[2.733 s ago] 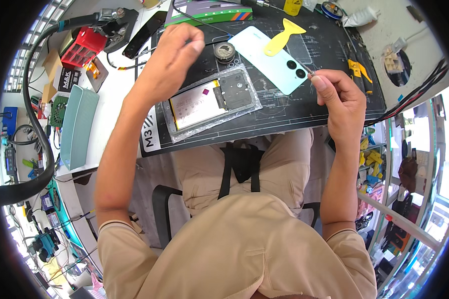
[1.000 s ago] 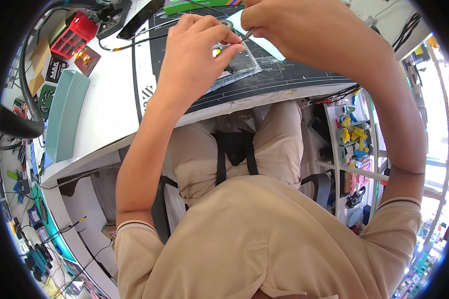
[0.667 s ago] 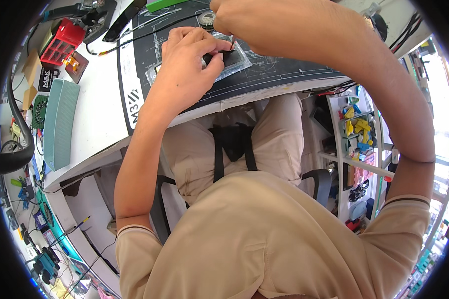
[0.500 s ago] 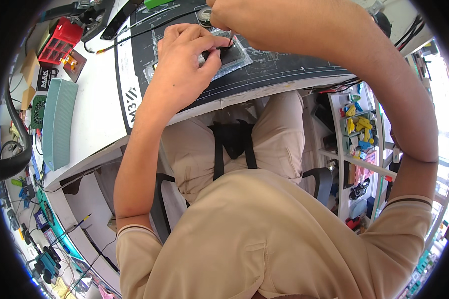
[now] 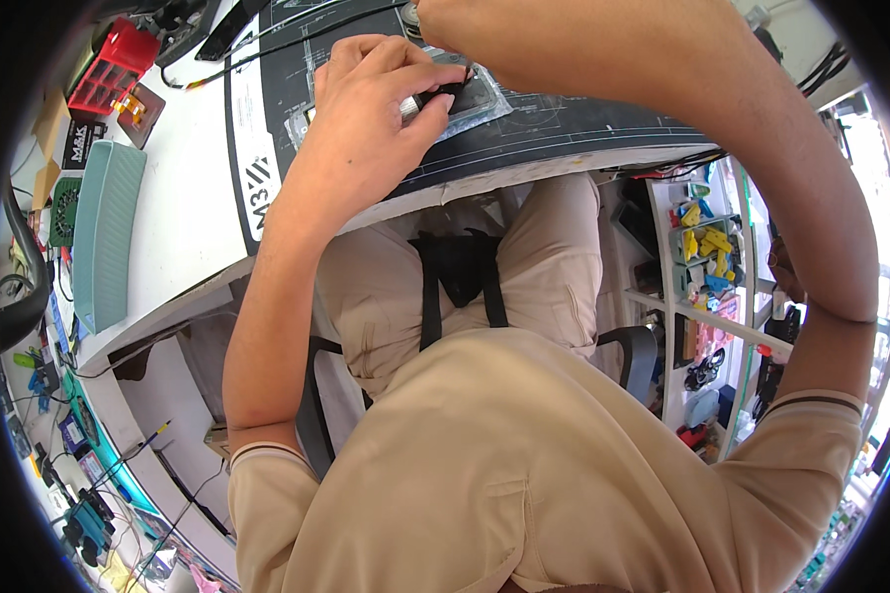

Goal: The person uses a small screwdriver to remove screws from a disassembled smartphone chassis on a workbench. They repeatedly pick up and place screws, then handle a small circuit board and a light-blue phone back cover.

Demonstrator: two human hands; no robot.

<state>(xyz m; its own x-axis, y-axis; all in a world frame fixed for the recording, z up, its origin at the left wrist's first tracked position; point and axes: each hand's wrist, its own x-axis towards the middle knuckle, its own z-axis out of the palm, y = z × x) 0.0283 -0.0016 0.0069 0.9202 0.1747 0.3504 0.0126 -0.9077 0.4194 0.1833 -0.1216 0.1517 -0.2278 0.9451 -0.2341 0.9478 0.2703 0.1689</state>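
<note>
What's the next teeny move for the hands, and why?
I'd maybe press the phone down gently with the left hand. That hand's thumb and finger are at the black piece, the right hand is close by, and clear plastic shows along the phone's edge, so it might slide.

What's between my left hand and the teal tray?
In the head view, rightward from the teal tray: white tabletop, then the black mat with its pale border; a clear plastic edge shows beside your left hand.
</note>
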